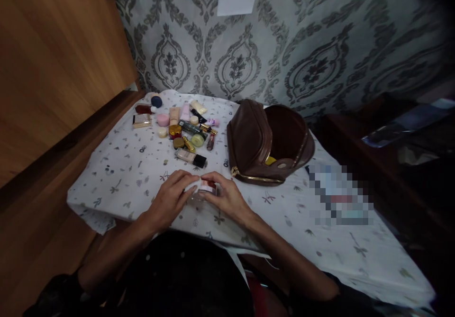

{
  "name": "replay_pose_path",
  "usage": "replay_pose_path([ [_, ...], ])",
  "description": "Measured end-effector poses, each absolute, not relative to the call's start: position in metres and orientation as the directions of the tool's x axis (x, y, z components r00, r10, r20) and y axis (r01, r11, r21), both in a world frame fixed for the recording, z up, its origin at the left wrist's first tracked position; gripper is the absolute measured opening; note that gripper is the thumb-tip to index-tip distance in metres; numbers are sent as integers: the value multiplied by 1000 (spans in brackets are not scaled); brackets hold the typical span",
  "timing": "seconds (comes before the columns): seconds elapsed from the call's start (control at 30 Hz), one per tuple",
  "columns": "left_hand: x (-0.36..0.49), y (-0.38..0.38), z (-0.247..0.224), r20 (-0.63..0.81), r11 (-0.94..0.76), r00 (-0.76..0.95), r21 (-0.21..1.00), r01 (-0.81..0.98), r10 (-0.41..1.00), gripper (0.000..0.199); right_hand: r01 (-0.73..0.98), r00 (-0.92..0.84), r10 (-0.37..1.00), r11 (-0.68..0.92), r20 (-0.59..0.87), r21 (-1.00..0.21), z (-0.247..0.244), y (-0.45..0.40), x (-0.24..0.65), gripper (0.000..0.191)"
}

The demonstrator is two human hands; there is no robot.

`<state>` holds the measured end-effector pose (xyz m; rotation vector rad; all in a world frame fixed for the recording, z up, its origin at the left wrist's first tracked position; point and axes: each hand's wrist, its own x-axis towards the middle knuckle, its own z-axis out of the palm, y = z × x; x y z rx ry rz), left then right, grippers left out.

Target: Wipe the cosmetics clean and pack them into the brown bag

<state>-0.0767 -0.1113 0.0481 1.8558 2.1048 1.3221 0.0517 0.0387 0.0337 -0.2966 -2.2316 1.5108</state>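
Observation:
Near the table's front edge, both hands meet around a small clear container with a reddish-brown part and a white label [208,187]. My right hand [227,196] has its fingers wrapped round the container's right side. My left hand [174,196] pinches a white piece [193,184] at its left end; whether that is a lid or a wipe, I cannot tell. Just beyond my hands lies a foundation bottle with a black cap [191,157]. Behind it are several cosmetics, among them a red and gold jar [175,131], a green-lidded jar [197,140] and a pink jar [163,120].
An open brown bag [249,137] stands right of the cosmetics, something yellow inside. A blurred-out flat object [339,196] lies farther right on the patterned tablecloth [117,165]. Wooden furniture [60,56] borders the left, and a patterned curtain [199,47] hangs behind.

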Motion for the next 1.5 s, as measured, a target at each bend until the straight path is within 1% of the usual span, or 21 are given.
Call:
replay_pose_path([
  [0.07, -78, -112, 42, 436, -46, -327, 655, 754, 838, 22, -30, -883, 409, 443, 231, -896, 37, 41, 59, 21],
  [0.13, -78, -114, 33, 380, -16, -346, 693, 721, 858, 20, -10, -878, 420, 461, 228, -887, 37, 45, 66, 18],
  [0.23, -73, -117, 20, 337, -9, -321, 701, 713, 885, 21, 13, -870, 433, 495, 234, -869, 35, 51, 77, 23],
  [0.33, -67, -116, 16, 336, -18, -305, 697, 717, 891, 21, 19, -874, 414, 555, 256, -832, 35, 56, 84, 33],
  [0.4, -64, -114, 19, 339, -17, -314, 703, 711, 887, 20, 13, -880, 388, 597, 274, -802, 37, 58, 86, 36],
  [0.5, -61, -109, 27, 358, -31, -326, 714, 700, 875, 20, -4, -891, 353, 624, 286, -781, 41, 58, 86, 28],
  [0.57, -58, -106, 30, 374, -51, -319, 713, 699, 871, 20, 2, -892, 362, 601, 270, -799, 43, 57, 84, 21],
  [0.63, -55, -104, 29, 392, -65, -316, 709, 703, 864, 19, 16, -883, 405, 532, 238, -847, 41, 55, 83, 17],
  [0.7, -54, -103, 27, 408, -71, -319, 702, 708, 855, 18, 6, -862, 466, 404, 200, -915, 36, 53, 82, 19],
  [0.8, -56, -104, 25, 416, -60, -334, 697, 715, 846, 17, -65, -811, 576, 95, 108, -993, 26, 49, 76, 30],
  [0.83, -57, -104, 26, 418, -58, -337, 695, 716, 844, 17, -96, -786, 615, -28, 59, -995, 23, 48, 73, 34],
  [0.9, -59, -105, 27, 433, -67, -338, 691, 719, 836, 17, -157, -748, 661, -264, -60, -952, 19, 46, 65, 38],
  [0.93, -59, -106, 28, 443, -77, -335, 689, 721, 831, 17, -189, -736, 668, -360, -111, -914, 17, 45, 61, 39],
  [1.0, -57, -106, 29, 467, -98, -329, 682, 725, 820, 18, -256, -730, 662, -496, -171, -830, 15, 43, 52, 38],
  [1.1, -56, -106, 34, 513, -118, -332, 660, 742, 791, 19, -334, -728, 653, -605, -210, -723, 15, 35, 42, 34],
  [1.17, -57, -105, 40, 550, -117, -346, 640, 760, 760, 19, -301, -763, 598, -664, -245, -684, 16, 28, 40, 34],
  [1.23, -62, -104, 47, 570, -98, -369, 627, 773, 735, 18, -241, -799, 542, -685, -260, -687, 18, 21, 41, 36],
  [1.37, -70, -103, 59, 574, -71, -392, 621, 781, 719, 18, -191, -833, 500, -662, -238, -724, 28, 12, 46, 33],
  [1.5, -70, -102, 62, 636, -112, -353, 572, 813, 686, 20, -227, -836, 495, -706, -238, -671, 33, 8, 48, 35],
])
